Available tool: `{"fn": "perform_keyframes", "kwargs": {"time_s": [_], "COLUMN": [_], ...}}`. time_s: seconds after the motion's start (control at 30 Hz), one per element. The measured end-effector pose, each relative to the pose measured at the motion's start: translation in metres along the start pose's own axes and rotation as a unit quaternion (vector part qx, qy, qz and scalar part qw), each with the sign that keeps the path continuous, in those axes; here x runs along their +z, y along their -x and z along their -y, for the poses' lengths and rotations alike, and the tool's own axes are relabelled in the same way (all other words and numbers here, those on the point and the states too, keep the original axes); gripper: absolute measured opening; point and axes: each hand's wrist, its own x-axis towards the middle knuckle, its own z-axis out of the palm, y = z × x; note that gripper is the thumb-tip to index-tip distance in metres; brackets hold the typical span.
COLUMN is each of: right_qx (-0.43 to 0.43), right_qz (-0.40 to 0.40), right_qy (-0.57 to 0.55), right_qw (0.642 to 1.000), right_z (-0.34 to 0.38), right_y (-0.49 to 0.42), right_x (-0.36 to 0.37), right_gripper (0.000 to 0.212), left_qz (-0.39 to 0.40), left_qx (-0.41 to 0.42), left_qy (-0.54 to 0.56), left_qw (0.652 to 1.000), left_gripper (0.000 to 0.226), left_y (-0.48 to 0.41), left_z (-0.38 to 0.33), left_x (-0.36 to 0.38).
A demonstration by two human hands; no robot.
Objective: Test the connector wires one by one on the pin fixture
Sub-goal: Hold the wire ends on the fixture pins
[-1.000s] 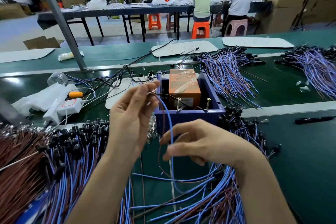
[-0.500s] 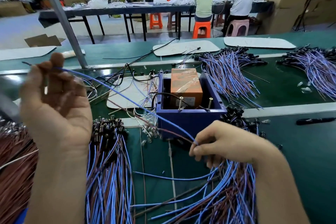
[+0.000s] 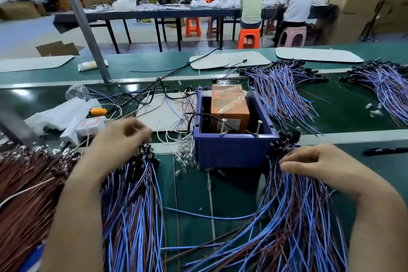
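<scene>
The pin fixture is a blue box (image 3: 231,150) holding an orange block (image 3: 229,104), with two upright brass pins (image 3: 223,126) on its front rim. Left of it lies a pile of blue and brown connector wires (image 3: 132,205) with black connector ends. My left hand (image 3: 119,139) hovers low over those ends, fingers loosely curled and blurred, with no wire plainly in them. A second pile of wires (image 3: 293,216) spreads on the right. My right hand (image 3: 320,165) rests on it, fingertips pinching a wire near the black connectors beside the box's right corner.
Small glass bulbs (image 3: 185,159) are scattered before the box. A white device (image 3: 91,126) and plastic bag sit at the left, a black pen (image 3: 386,151) at the right. More wire bundles (image 3: 282,90) lie behind. A slanted metal post (image 3: 81,22) rises at the back left.
My left hand, which held a blue wire raised at the left, has come down onto the left pile. My right hand has slid right, into the right pile's connector ends.
</scene>
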Motion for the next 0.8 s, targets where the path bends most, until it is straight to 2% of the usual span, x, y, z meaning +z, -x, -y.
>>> {"fn": "perform_keyframes", "kwargs": {"time_s": [0.07, 0.13, 0.2, 0.3, 0.53, 0.7, 0.8], "right_qx": [0.012, 0.022, 0.027, 0.024, 0.006, -0.005, 0.009], "right_qz": [-0.022, -0.025, -0.020, -0.029, -0.090, -0.111, -0.123], "right_qy": [0.015, 0.018, 0.008, -0.009, -0.006, 0.003, 0.018], "right_qw": [1.000, 0.999, 0.999, 0.999, 0.996, 0.994, 0.992], "right_z": [-0.003, -0.005, -0.006, -0.006, -0.004, -0.003, -0.003], "right_y": [-0.007, -0.011, -0.013, -0.014, -0.017, -0.020, -0.019], "right_x": [0.004, 0.007, 0.010, 0.010, 0.011, 0.013, 0.012], "right_gripper": [0.022, 0.012, 0.006, 0.008, 0.017, 0.014, 0.011], "left_qz": [0.056, 0.061, 0.077, 0.117, 0.080, 0.062, 0.078], "left_qx": [-0.029, -0.085, -0.092, -0.120, -0.128, -0.137, -0.105], "left_qy": [-0.147, -0.241, -0.306, -0.332, -0.349, -0.329, -0.293], "left_qw": [0.987, 0.965, 0.945, 0.928, 0.925, 0.933, 0.947], "left_gripper": [0.008, 0.019, 0.027, 0.029, 0.047, 0.022, 0.019], "left_y": [-0.008, -0.018, -0.017, -0.015, -0.018, -0.017, -0.017], "left_z": [0.019, 0.025, 0.030, 0.031, 0.033, 0.032, 0.031], "left_x": [0.025, 0.037, 0.052, 0.062, 0.064, 0.068, 0.069]}}
